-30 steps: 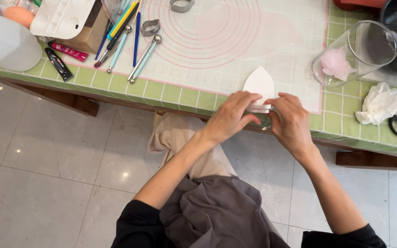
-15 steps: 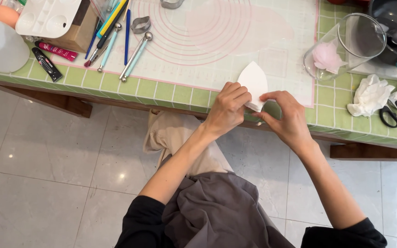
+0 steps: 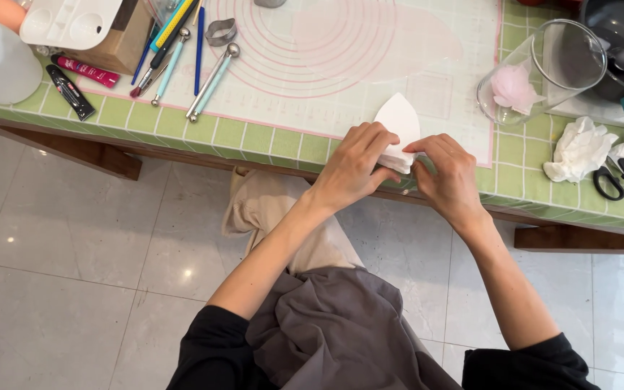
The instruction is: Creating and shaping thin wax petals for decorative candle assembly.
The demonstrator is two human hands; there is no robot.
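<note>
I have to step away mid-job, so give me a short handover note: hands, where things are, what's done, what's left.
Left hand: pinching the lower left edge of the white folded sheet at the table's front edge.
Right hand: fingers pinching the same sheet's lower right corner.
Sheet: a pointed, curved shape lying on the pale mat with circles.
Nearby: modelling tools on the left, glass with a pink flower on the right, crumpled tissue and scissors.
Done: sheet already folded.
Left: the bottom corner is in hand, not yet let go.

Glossy pale grey tiled floor [image 3: 74, 238] with small light reflections, green-tiled table [image 3: 254, 137] with dark wooden underframe, wooden crossbar [image 3: 586, 238] below at right, even daylight-like lighting
</note>
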